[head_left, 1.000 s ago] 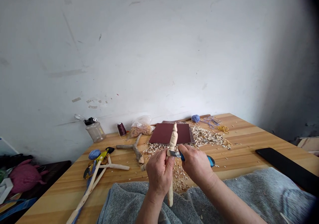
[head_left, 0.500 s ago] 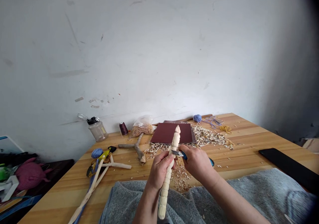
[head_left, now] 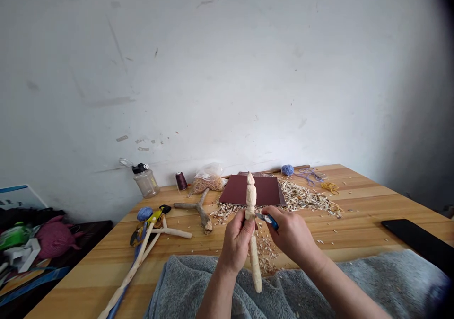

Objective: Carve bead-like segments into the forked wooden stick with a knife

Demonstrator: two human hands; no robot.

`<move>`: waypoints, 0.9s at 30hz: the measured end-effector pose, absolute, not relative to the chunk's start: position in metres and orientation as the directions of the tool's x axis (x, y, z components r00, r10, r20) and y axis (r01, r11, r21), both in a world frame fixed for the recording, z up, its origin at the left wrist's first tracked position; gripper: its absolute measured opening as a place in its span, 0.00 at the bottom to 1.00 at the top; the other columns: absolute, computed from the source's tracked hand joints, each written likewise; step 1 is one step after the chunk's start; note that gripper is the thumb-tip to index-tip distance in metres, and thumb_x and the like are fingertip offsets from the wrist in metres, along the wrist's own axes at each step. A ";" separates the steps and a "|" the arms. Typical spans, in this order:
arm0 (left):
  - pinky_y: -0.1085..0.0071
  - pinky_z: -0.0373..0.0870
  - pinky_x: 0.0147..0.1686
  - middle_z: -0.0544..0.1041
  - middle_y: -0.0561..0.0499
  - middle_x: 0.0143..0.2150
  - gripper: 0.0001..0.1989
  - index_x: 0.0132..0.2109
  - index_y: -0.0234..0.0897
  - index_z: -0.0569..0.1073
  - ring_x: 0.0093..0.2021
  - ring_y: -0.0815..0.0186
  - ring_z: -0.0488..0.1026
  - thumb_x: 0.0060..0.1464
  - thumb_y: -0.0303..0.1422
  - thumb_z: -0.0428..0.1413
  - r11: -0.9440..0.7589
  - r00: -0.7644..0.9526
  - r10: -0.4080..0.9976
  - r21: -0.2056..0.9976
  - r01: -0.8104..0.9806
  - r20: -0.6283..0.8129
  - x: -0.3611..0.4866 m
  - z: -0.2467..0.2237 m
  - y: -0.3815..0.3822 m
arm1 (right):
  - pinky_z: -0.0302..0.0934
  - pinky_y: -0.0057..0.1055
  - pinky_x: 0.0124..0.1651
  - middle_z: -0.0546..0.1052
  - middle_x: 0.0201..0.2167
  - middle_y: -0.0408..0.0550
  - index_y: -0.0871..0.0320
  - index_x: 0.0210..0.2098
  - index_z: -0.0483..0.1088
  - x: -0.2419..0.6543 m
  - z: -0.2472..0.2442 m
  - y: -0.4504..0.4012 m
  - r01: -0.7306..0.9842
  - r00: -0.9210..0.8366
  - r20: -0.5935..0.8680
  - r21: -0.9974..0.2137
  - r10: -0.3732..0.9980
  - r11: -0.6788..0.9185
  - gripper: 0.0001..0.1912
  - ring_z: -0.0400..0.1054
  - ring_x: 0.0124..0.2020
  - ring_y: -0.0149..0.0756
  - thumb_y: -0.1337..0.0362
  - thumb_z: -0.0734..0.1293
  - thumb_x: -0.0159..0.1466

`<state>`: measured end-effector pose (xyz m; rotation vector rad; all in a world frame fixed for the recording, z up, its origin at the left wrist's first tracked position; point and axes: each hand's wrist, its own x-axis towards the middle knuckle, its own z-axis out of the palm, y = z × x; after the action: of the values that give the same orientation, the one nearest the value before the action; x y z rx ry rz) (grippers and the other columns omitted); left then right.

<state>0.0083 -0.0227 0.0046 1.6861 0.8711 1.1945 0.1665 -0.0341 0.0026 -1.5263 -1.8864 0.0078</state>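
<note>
A pale carved stick (head_left: pixel 251 196) with notches and a pointed tip stands nearly upright in front of me. My left hand (head_left: pixel 238 241) is wrapped round its middle, the thumb lying along the wood. My right hand (head_left: pixel 291 231) is closed on the blue handle of a knife (head_left: pixel 266 219). The blade points left, its tip at or very near the stick just above my left thumb; whether it touches is too small to tell. Wood shavings (head_left: pixel 266 252) lie on the table beneath my hands.
Behind the stick lie dark red sheets (head_left: pixel 232 190) and a shavings heap (head_left: pixel 308 198). To the left are a forked branch (head_left: pixel 202 212), peeled sticks (head_left: pixel 135 267) and a bottle (head_left: pixel 146 184). A grey towel (head_left: pixel 184 281) covers the front edge; a black object (head_left: pixel 414 238) lies right.
The stick has turned more upright, its lower end moving right and up. The blade no longer crosses the stick's front and sits at its right side. The view has shifted slightly left.
</note>
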 end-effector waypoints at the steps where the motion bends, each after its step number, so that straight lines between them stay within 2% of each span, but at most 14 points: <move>1: 0.75 0.57 0.31 0.65 0.54 0.28 0.13 0.35 0.36 0.68 0.30 0.70 0.60 0.58 0.41 0.48 -0.400 0.285 0.888 0.912 0.096 0.360 0.009 0.004 -0.023 | 0.50 0.26 0.31 0.76 0.33 0.43 0.54 0.38 0.68 0.166 0.003 -0.036 0.891 -0.069 0.511 -0.354 0.857 0.283 0.12 0.68 0.31 0.32 0.69 0.58 0.57; 6: 0.74 0.59 0.33 0.69 0.52 0.30 0.12 0.38 0.37 0.70 0.32 0.67 0.64 0.57 0.40 0.48 -0.478 0.216 0.876 0.832 0.283 0.430 0.012 0.004 -0.024 | 0.46 0.28 0.29 0.75 0.32 0.42 0.54 0.37 0.68 0.162 0.008 -0.040 0.961 -0.092 0.512 -0.179 0.854 0.210 0.12 0.67 0.29 0.31 0.72 0.59 0.55; 15: 0.74 0.60 0.31 0.72 0.52 0.29 0.11 0.40 0.38 0.71 0.30 0.67 0.67 0.57 0.39 0.49 -0.504 0.150 0.856 0.730 0.462 0.496 0.018 0.003 -0.029 | 0.41 0.30 0.27 0.73 0.28 0.41 0.55 0.33 0.66 0.158 0.011 -0.043 0.979 -0.058 0.502 -0.140 0.863 0.147 0.09 0.66 0.28 0.30 0.73 0.59 0.57; 22: 0.75 0.62 0.28 0.74 0.53 0.28 0.08 0.39 0.37 0.70 0.27 0.69 0.68 0.53 0.36 0.53 -0.483 0.051 0.866 0.807 0.340 0.497 0.022 0.003 -0.029 | 0.40 0.29 0.26 0.72 0.27 0.42 0.55 0.32 0.64 0.153 0.012 -0.046 0.984 -0.076 0.510 -0.100 0.857 0.147 0.04 0.66 0.27 0.31 0.69 0.59 0.59; 27: 0.76 0.60 0.25 0.71 0.53 0.27 0.09 0.37 0.36 0.70 0.26 0.70 0.65 0.53 0.37 0.53 -0.433 0.108 0.902 0.869 0.241 0.419 0.022 0.005 -0.030 | 0.41 0.30 0.27 0.72 0.27 0.44 0.55 0.33 0.64 0.153 0.013 -0.047 0.985 -0.081 0.508 -0.092 0.858 0.147 0.02 0.66 0.28 0.33 0.65 0.60 0.59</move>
<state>0.0224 -0.0300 0.0053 1.7650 1.1176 1.3530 0.1531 -0.0468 0.0132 -1.7564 -1.9876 -0.3822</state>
